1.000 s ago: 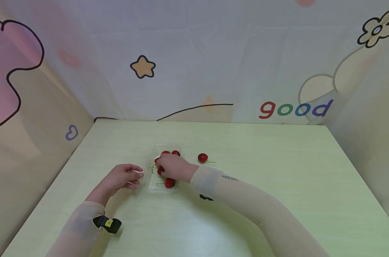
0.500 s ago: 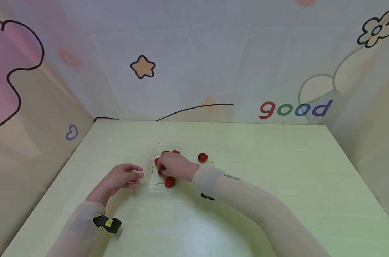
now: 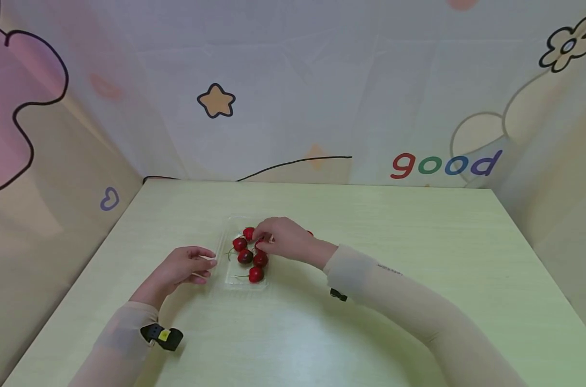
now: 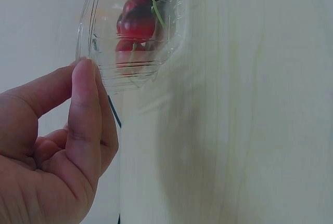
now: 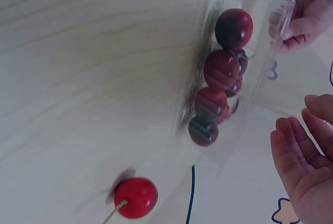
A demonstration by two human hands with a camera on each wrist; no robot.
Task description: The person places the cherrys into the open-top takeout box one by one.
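A clear plastic container [image 3: 230, 280] holds several dark red cherries [image 3: 245, 257], some with green stems. My left hand [image 3: 183, 267] pinches its left rim between thumb and fingers, as the left wrist view shows at the container's edge [image 4: 86, 31]. My right hand [image 3: 288, 239] hovers over the container's right side, fingers loosely bent with nothing between them in the right wrist view. It covers part of a cherry at that side. One loose cherry [image 5: 136, 197] with a stem lies on the table outside the container; in the head view my right hand hides most of it.
The pale wood-grain table [image 3: 370, 333] stretches out around the container. A printed cloth backdrop [image 3: 293, 80] stands along its far edge and both sides. Each wrist wears a small black camera [image 3: 162, 337] over a light sleeve.
My right hand has drawn up and to the right, away from the container's middle, uncovering cherries inside and covering most of the loose one. My left hand has stayed in place.
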